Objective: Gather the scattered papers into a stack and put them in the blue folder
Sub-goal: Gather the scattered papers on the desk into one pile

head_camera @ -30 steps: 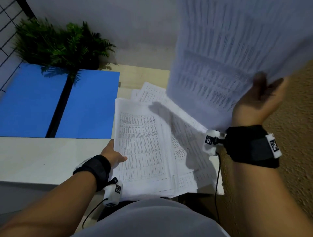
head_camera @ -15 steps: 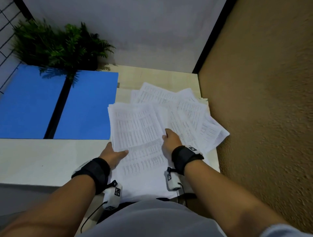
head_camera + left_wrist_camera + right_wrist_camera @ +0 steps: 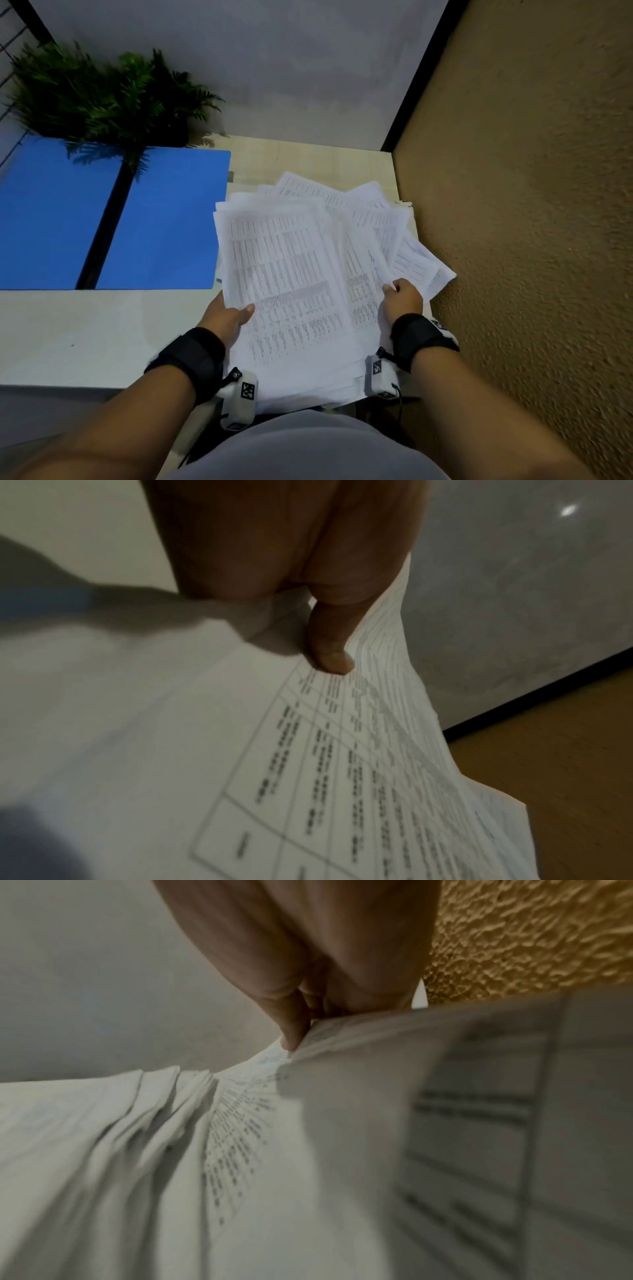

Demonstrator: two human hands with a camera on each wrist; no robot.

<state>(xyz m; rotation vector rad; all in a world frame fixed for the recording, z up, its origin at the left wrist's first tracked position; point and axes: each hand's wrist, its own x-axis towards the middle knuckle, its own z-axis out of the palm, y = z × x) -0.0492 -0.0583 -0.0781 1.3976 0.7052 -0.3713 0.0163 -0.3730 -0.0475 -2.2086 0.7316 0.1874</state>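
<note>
A loose pile of printed white papers (image 3: pixel 294 274) is fanned out at the right end of the desk, its corners sticking out toward the wall. My left hand (image 3: pixel 227 317) grips the pile's left edge, thumb (image 3: pixel 330 653) on top of the printed sheet (image 3: pixel 308 777), fingers hidden beneath. My right hand (image 3: pixel 404 298) pinches the pile's right side, thumb (image 3: pixel 291 1031) pressed onto the papers (image 3: pixel 240 1137). The blue folder (image 3: pixel 161 222) lies open and flat to the left, its black spine (image 3: pixel 102 222) running down the middle.
A green fern plant (image 3: pixel 102 96) stands at the back left, overhanging the folder. A rough tan wall (image 3: pixel 531 240) closes off the right side right behind the papers. A grey wall (image 3: pixel 274 68) stands behind the pale desk (image 3: pixel 85 335).
One second ago my right hand held a sheet high in the air. It came down onto the pile, and now both hands grip the pile's sides, which has shifted and lifted slightly.
</note>
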